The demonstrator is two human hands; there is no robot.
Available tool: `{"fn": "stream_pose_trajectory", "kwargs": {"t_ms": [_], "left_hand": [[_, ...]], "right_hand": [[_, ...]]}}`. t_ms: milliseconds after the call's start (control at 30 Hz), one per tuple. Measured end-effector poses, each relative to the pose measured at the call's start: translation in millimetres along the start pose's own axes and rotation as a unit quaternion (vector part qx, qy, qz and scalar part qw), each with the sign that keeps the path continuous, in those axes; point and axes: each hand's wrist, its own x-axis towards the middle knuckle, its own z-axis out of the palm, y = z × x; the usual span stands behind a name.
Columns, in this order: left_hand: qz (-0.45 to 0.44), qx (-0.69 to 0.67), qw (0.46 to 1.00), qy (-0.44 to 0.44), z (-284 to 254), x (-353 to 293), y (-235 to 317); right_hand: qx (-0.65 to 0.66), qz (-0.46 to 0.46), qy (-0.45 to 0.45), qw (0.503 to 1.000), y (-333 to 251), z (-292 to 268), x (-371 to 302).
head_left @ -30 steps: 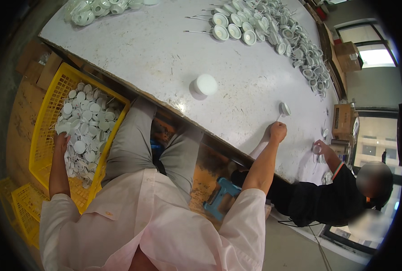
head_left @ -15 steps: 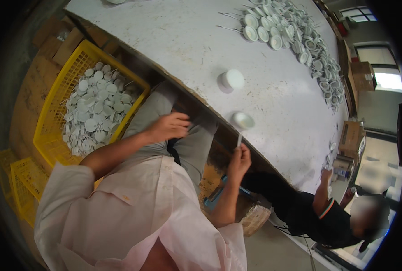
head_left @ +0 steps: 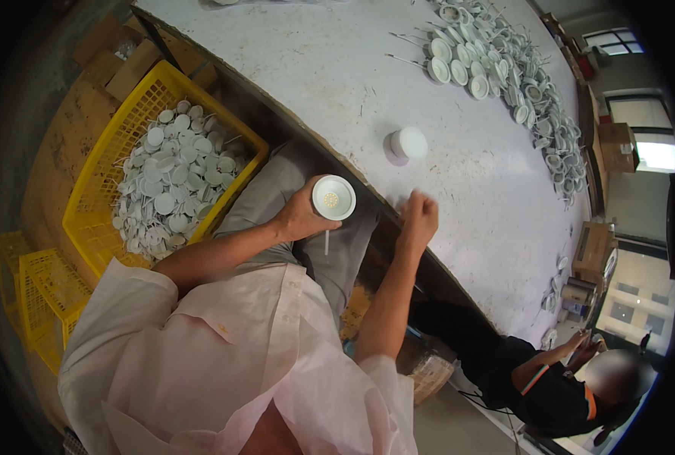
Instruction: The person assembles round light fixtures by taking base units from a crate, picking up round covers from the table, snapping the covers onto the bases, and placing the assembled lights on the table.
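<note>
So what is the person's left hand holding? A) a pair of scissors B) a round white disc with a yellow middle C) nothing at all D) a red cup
B: the left hand has its grip around a round white disc with a yellow patch in its middle, held over the lap by the edge of the white table.

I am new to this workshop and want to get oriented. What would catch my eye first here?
First, the yellow crate at the person's left, heaped with white round parts. Next, the left hand holding one white round part face-up at the edge of the white table, the right hand beside it. A long pile of similar parts lies along the table's far side.
</note>
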Motion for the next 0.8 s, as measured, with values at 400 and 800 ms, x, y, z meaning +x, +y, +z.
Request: {"fn": "stream_pose_trajectory", "kwargs": {"t_ms": [400,800], "left_hand": [[-0.118,-0.057,0.991,-0.018,-21.2,-13.8,26.3],[-0.078,-0.11,0.99,-0.052,-5.1,1.8,39.6]], "right_hand": [[0.059,0.08,-0.04,0.994,-10.5,25.2,63.7],[0.291,0.114,-0.092,0.946,-12.8,21.4,-16.5]]}}
